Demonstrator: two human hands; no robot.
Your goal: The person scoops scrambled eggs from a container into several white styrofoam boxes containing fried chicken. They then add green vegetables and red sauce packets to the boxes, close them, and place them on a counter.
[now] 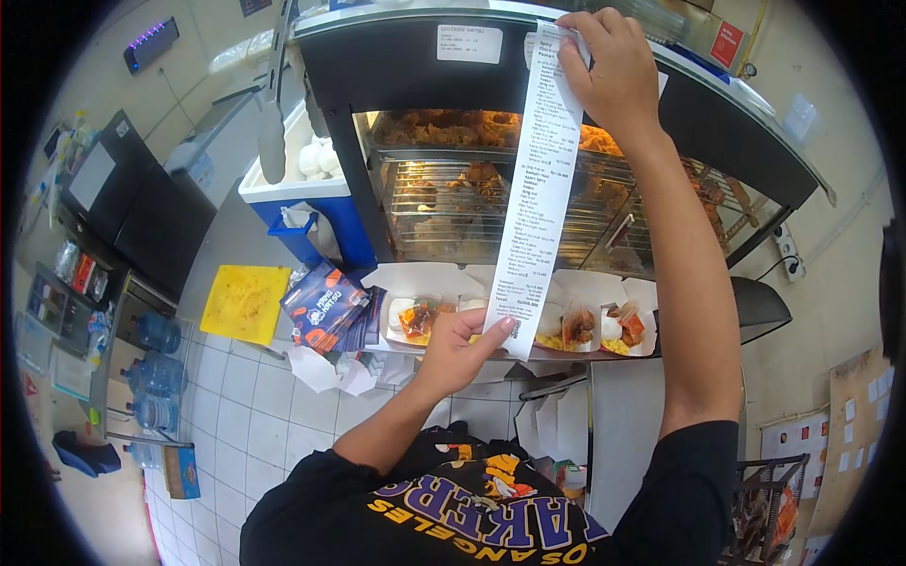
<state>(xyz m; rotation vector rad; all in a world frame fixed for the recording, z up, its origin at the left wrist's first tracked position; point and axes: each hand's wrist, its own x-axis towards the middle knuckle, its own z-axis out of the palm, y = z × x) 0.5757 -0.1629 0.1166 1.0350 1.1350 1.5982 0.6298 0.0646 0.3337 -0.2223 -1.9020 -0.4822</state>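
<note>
A long white printed receipt (538, 189) hangs upright before me. At its top edge my right hand (612, 75) is closed, pinching the paper against the dark upper panel of a food warmer (396, 71). My left hand (457, 351) grips the lower end, its thumb lying over the print. Behind that end stands a row of open white paper boxes (406, 279) with rice, sauce packets and pieces of fried chicken (578, 326). The receipt and my left hand cover the row's middle.
Fried chicken (453, 127) fills the warmer's racks. Tongs (273, 132) hang at its left, above a blue-and-white cooler (354, 217). Printed dark-blue cartons (326, 307) and a yellow cutting board (247, 300) lie left of the boxes. Water jugs (156, 377) stand further left.
</note>
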